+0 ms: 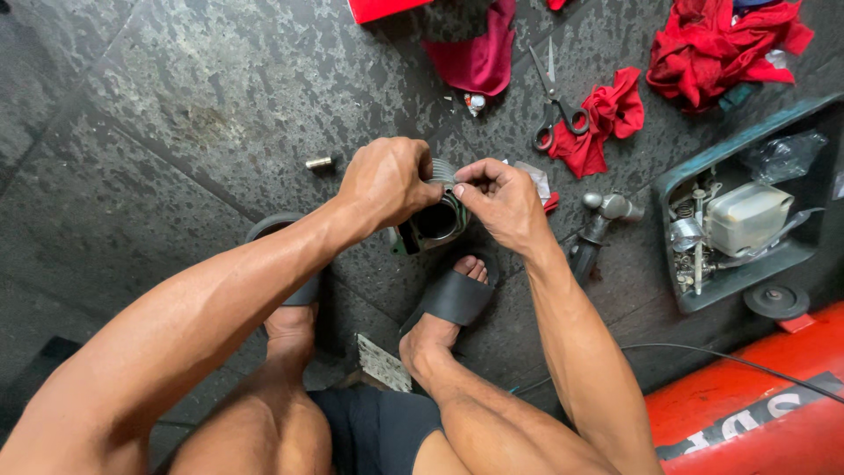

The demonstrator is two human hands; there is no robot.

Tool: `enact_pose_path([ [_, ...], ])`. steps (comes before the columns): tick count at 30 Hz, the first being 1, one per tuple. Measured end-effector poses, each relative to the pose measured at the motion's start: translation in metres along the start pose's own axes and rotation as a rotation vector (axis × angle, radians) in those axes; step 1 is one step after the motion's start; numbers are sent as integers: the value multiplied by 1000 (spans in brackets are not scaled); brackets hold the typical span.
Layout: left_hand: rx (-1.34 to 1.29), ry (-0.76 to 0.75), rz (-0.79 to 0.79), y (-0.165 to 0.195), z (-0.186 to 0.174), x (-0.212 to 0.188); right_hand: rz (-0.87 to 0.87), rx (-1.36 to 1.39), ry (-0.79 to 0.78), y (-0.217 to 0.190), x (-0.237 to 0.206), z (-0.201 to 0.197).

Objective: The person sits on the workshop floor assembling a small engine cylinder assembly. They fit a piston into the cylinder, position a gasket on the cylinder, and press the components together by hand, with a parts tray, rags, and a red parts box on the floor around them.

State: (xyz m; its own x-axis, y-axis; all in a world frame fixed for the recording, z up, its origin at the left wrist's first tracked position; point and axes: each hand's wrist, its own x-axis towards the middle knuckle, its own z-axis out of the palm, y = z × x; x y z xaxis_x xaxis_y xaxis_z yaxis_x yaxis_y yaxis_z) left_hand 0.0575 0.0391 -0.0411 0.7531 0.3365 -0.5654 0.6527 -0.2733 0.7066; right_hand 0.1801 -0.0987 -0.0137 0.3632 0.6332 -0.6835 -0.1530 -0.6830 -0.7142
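Note:
My left hand (387,180) grips a finned metal engine cylinder (435,220) with a dark round bore, held above the dark tiled floor between my feet. My right hand (501,202) pinches the cylinder's upper rim with thumb and fingertips; whether a small part sits between those fingers I cannot tell. Both hands touch the cylinder from opposite sides.
Scissors (556,105) and red rags (607,119) lie on the floor ahead. A teal tray (694,303) with metal parts and a white container sits at right, next to a red tank (756,405). A small metal piece (318,163) lies left; an air tool (598,233) rests near my right foot.

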Motion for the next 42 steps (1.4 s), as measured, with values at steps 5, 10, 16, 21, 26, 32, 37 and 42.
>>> enact_pose_path([
  [5,49,17,-18,3,2,0,7,-27,5,1,0,0],
  [10,-21,-8,-34,-1,-1,1,-21,10,-14,4,0,0],
  [16,-134,-28,20,-7,-5,-1,-23,-147,23,3,1,2],
  [21,-158,-79,-8,-7,-8,-1,-32,-194,24,1,3,2],
  [26,-177,-64,32,-8,-8,-2,-69,-165,13,1,1,2],
  [32,-190,-65,17,-7,-9,-3,-72,-246,89,-6,3,9],
  [37,-192,-71,5,-4,-12,-3,-102,-209,109,-11,4,10],
  [42,-191,-65,10,-2,-13,-3,-113,-119,76,-10,3,9],
])
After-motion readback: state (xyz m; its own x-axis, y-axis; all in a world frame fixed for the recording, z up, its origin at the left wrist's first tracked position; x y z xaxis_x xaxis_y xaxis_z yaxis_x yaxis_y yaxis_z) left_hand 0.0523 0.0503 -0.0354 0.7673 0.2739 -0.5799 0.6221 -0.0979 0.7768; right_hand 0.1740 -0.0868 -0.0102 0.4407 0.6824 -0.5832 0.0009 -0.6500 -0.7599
